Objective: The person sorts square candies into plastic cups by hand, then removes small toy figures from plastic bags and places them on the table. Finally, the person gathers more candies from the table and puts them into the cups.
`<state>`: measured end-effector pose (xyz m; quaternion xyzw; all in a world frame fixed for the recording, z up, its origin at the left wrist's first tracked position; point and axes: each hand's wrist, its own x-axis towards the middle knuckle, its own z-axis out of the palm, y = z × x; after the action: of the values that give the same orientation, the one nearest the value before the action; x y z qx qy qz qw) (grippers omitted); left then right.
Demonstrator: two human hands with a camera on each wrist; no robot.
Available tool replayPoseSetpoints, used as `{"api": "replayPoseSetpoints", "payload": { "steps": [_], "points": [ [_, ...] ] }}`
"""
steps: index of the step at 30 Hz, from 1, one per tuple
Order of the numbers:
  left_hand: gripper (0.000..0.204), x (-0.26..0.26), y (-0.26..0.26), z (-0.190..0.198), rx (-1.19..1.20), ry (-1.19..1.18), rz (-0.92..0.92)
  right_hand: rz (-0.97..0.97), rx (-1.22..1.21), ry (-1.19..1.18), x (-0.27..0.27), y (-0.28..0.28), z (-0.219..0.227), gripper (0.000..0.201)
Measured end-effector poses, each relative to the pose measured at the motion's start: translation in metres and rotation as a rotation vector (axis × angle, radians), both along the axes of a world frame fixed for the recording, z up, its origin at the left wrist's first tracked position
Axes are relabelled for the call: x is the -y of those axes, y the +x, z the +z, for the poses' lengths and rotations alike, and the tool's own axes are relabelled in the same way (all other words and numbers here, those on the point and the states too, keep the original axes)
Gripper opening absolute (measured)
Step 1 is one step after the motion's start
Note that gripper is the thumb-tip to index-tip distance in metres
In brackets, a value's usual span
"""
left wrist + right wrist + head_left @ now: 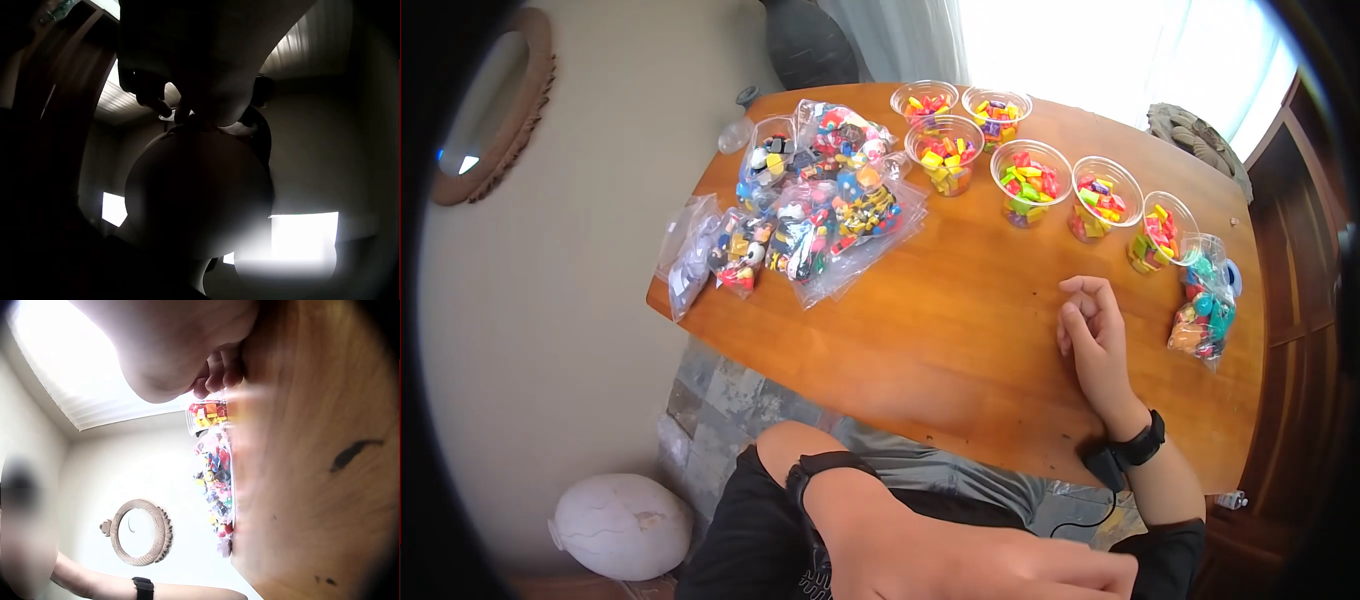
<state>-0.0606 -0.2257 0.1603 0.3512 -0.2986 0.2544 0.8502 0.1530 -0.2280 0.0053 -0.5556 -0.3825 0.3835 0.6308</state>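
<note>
My right hand rests on its side on the wooden table, fingers loosely curled around nothing; in the right wrist view its fingers hang bent. Close to the head camera, my left hand is raised across the bottom of the view, with nothing visible in it. The left wrist view is very dark and shows its fingers in outline beside a large rounded shape. Beyond my right hand stand several clear cups of colourful pieces, among them one cup and another.
Clear bags of small figures lie at the table's left. Another bag lies at the right, beside a blue-white roll. A black adapter with a cable sits by my right wrist at the near edge. A pale round pot stands lower left.
</note>
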Motion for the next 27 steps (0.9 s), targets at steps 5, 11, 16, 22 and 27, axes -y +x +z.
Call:
{"api": "replayPoseSetpoints", "payload": {
  "steps": [5,11,16,22,27],
  "points": [
    [0.034,-0.002,-0.006,-0.004,0.024,0.091,0.012,-0.006,0.026,0.003,0.000,0.000,-0.003,0.017],
    [0.030,0.020,-0.004,-0.012,0.075,0.159,0.117,-0.010,-0.007,0.038,0.000,0.001,-0.005,0.017],
    [0.022,0.020,0.002,-0.007,0.060,0.344,0.236,-0.030,0.032,0.043,-0.003,0.000,-0.009,0.018],
    [0.007,-0.015,0.009,-0.032,0.056,0.974,0.457,-0.033,0.041,0.026,-0.002,0.003,-0.008,0.020],
    [0.013,-0.072,0.011,-0.078,-0.287,1.136,0.605,-0.070,-0.019,0.035,-0.004,0.009,-0.016,0.019]
  ]
}}
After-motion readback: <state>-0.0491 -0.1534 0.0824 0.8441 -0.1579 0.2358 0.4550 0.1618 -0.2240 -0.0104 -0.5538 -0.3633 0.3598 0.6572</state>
